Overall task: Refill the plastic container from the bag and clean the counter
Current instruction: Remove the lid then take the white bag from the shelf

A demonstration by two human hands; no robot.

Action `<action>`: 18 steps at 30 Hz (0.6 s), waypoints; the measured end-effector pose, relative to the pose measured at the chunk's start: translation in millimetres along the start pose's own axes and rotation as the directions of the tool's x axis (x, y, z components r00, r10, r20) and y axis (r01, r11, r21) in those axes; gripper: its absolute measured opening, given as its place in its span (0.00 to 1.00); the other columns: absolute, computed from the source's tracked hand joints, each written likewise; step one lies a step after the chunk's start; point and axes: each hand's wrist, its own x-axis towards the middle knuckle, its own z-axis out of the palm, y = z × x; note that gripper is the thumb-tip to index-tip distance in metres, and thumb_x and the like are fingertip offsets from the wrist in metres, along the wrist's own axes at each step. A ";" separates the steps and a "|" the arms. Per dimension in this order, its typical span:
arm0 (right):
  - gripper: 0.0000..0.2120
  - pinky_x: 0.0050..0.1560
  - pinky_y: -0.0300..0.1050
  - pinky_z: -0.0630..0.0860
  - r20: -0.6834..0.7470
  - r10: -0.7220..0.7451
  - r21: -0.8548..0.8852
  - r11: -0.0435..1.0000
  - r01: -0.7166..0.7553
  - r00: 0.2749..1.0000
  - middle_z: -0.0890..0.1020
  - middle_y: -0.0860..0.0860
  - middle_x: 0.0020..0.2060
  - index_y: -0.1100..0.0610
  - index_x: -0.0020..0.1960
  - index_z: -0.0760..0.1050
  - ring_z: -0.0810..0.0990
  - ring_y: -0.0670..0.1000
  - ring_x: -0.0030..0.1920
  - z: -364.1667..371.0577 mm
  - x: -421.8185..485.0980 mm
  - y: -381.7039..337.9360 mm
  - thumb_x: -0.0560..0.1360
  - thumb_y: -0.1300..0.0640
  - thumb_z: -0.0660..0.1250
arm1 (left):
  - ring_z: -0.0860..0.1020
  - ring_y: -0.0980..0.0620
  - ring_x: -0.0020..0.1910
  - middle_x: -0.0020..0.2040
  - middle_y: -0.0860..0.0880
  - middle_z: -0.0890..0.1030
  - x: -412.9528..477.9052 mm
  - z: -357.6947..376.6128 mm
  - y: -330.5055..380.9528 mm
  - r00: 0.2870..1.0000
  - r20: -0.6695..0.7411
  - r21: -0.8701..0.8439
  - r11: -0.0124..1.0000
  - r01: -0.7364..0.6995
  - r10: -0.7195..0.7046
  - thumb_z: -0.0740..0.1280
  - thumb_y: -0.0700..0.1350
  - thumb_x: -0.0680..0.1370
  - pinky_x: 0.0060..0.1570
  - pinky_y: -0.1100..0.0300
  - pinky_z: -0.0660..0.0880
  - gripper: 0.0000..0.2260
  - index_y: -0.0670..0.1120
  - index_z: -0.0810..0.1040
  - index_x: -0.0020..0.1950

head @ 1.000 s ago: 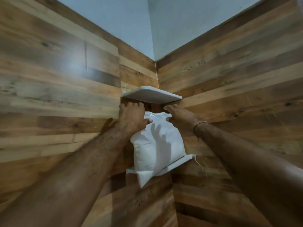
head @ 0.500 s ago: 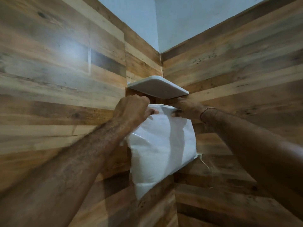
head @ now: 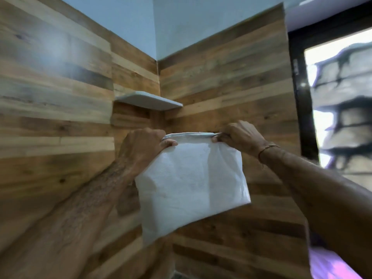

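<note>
Bag (head: 191,184) is hanging in mid-air before the far wooden corner, below the white shelf (head: 149,100). Left hand (head: 141,146) and right hand (head: 241,137) are gripping its top corners; keeping that edge level (it looks full) is probably preventing spills.

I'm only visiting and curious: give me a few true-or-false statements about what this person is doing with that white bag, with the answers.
1. The left hand and the right hand both grip the white bag by its top edge. True.
2. The bag rests on the white corner shelf. False: it hangs in the air, lower than the shelf, held only by the two hands.
3. The walls behind are clad in wood planks. True.
4. The left wrist wears a band. False: the thin band is on the right wrist.
</note>
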 end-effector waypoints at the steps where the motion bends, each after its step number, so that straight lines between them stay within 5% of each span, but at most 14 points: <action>1: 0.26 0.34 0.47 0.68 0.042 0.001 0.012 1.000 -0.002 0.999 0.84 0.58 0.39 0.57 0.44 0.83 0.80 0.63 0.38 -4.7 -28.9 9.4 0.78 0.34 0.64 | 0.80 0.46 0.39 0.38 0.49 0.79 -18.9 1.8 22.6 1.000 0.025 -0.023 1.000 -0.004 0.005 0.60 0.68 0.79 0.36 0.55 0.71 0.23 0.49 0.77 0.42; 4: 0.24 0.35 0.48 0.67 0.163 0.030 0.046 0.998 -0.038 0.986 0.84 0.59 0.40 0.57 0.42 0.81 0.81 0.66 0.41 -12.7 -122.1 36.9 0.78 0.36 0.66 | 0.81 0.42 0.34 0.33 0.47 0.82 -78.2 13.6 90.6 0.998 0.025 -0.117 0.992 -0.047 0.050 0.62 0.68 0.78 0.31 0.57 0.68 0.23 0.50 0.78 0.37; 8: 0.19 0.38 0.50 0.69 0.329 0.114 0.028 0.991 -0.130 0.937 0.86 0.59 0.43 0.56 0.45 0.82 0.82 0.66 0.48 -16.6 -255.4 71.1 0.78 0.39 0.68 | 0.79 0.46 0.31 0.31 0.50 0.80 -163.4 33.4 185.1 0.985 0.146 -0.300 0.953 -0.042 0.089 0.51 0.73 0.76 0.29 0.57 0.67 0.27 0.51 0.67 0.34; 12: 0.19 0.41 0.52 0.74 0.482 0.216 0.021 0.966 -0.258 0.849 0.87 0.60 0.43 0.55 0.45 0.84 0.83 0.67 0.47 -15.1 -371.0 87.2 0.78 0.39 0.68 | 0.78 0.46 0.30 0.30 0.50 0.78 -244.2 49.4 263.5 0.944 0.295 -0.425 0.905 -0.008 0.147 0.45 0.76 0.77 0.29 0.51 0.75 0.33 0.49 0.68 0.34; 18: 0.09 0.47 0.50 0.77 0.610 0.295 0.019 0.922 -0.386 0.735 0.88 0.56 0.48 0.47 0.51 0.86 0.84 0.62 0.53 -9.1 -495.8 70.6 0.77 0.45 0.69 | 0.82 0.43 0.32 0.32 0.48 0.81 -373.1 40.3 329.3 0.876 0.449 -0.438 0.898 0.046 0.174 0.51 0.71 0.77 0.28 0.57 0.66 0.29 0.49 0.72 0.36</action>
